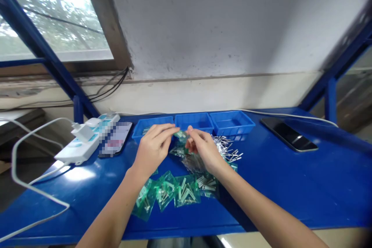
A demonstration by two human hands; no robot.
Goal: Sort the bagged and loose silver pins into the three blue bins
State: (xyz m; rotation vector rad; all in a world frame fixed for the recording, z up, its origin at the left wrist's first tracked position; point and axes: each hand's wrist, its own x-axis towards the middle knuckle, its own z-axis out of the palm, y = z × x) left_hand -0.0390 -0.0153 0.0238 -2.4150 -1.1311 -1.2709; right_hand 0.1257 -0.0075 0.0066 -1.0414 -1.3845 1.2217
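Observation:
My left hand (pixel 155 145) has its fingers pressed together, pinching the left edge of a small clear green-tinted bag (pixel 181 135). My right hand (pixel 203 147) is closed at the bag's other side, thumb and fingertips together. Below my hands, several green bags (pixel 186 192) with screws and white plugs lie in a row on the blue table. Clear plastic bags (pixel 193 162) lie under my right hand. To its right is a pile of loose metal pins (pixel 229 149).
Three blue trays (pixel 232 122) stand along the back. A white power strip (pixel 84 139) with cables and a phone (pixel 116 139) lie at the left. A dark phone (pixel 287 133) lies at the right. Blue frame posts rise at both sides.

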